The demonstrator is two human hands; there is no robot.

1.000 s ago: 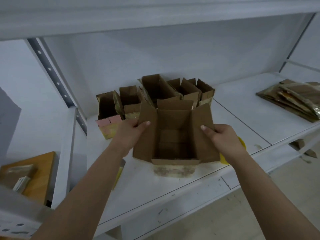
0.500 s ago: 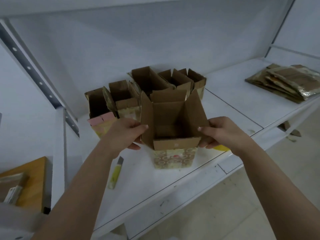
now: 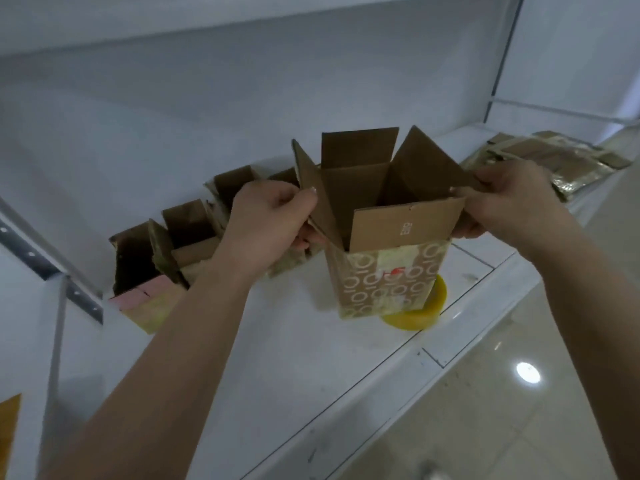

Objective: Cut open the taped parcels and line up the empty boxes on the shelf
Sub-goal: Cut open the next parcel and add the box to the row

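At the centre of the frame an opened cardboard box (image 3: 388,271), printed with pale ring shapes on its sides, is held upright with all four top flaps standing open. The left hand (image 3: 266,220) pinches the left flap, and the right hand (image 3: 509,202) is closed on the right flap at its near corner. The box's base is close above the white shelf (image 3: 277,341), though whether it touches cannot be told. Just behind its lower right corner lies a yellow roll of tape (image 3: 426,306). At middle left, a row of open empty boxes (image 3: 166,251) stands along the back of the shelf, partly hidden by the left hand. At upper right lies a stack of flattened cardboard (image 3: 561,161).
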